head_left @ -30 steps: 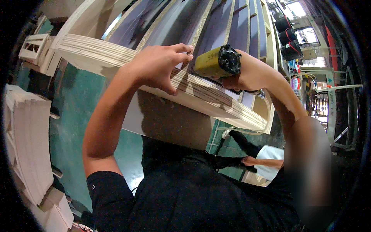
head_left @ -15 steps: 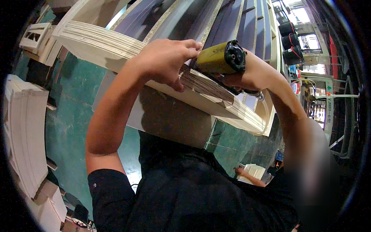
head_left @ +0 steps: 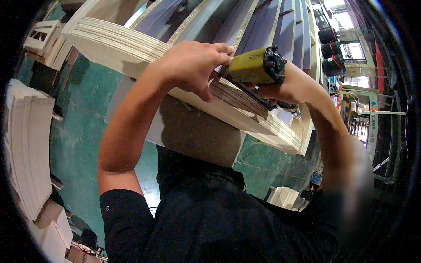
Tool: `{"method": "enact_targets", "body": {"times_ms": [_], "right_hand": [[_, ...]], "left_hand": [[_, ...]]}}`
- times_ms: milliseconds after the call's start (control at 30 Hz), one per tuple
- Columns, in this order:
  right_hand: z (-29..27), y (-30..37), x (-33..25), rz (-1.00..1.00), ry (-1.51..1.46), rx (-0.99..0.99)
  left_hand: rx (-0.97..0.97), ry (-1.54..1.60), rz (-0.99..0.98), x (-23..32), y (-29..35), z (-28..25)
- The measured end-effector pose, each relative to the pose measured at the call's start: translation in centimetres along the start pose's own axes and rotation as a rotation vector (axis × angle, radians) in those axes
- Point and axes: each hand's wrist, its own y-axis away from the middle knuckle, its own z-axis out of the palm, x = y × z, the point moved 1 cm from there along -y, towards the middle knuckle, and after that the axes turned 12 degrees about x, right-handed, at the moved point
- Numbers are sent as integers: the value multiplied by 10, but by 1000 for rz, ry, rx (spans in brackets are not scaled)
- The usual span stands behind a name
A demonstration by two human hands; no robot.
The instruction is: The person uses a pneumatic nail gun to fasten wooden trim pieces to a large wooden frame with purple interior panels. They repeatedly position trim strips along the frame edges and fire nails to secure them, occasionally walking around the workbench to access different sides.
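A yellow and black air nail gun [head_left: 253, 66] lies across the near edge of a layered plywood frame [head_left: 118, 43]. My right hand [head_left: 294, 86] is closed around the gun's handle, and its fingers are partly hidden behind the body. A metal air fitting [head_left: 297, 113] shows below that hand. My left hand [head_left: 191, 65] straddles the plywood edge just left of the gun's nose, thumb on the outer side and fingers over the top. The exact contact under the left fingers and at the nose is hidden.
Long grey-violet panels with pale strips [head_left: 228, 24] fill the frame beyond the edge. Stacked pale boards [head_left: 28, 144] stand at the far left above a green floor [head_left: 83, 105]. Black round items [head_left: 331, 48] and shelving are on the right.
The nail gun and both hands have shifted slightly right in the picture. A person's bare arm at the lower right has gone from beside the pale block there.
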Motion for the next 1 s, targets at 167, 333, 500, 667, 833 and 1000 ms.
{"method": "enact_targets", "body": {"times_ms": [167, 333, 500, 667, 833, 1000], "right_hand": [[0, 2, -1, -36, -1, 8], [1, 1, 0, 91, -22, -27], [2, 3, 0, 101, -69, -14], [-2, 1, 4, 39, -20, -47], [1, 9, 3, 6, -38, -16], [-1, 11, -1, 40, -56, -35]], "left_hand": [[39, -5, 25, -10, 0, 11], [10, -1, 11, -11, -1, 11], [51, -15, 24, -11, 1, 12], [16, -25, 5, -10, 1, 9], [30, -10, 1, -10, 2, 8], [65, -18, 23, -14, 3, 14]]}}
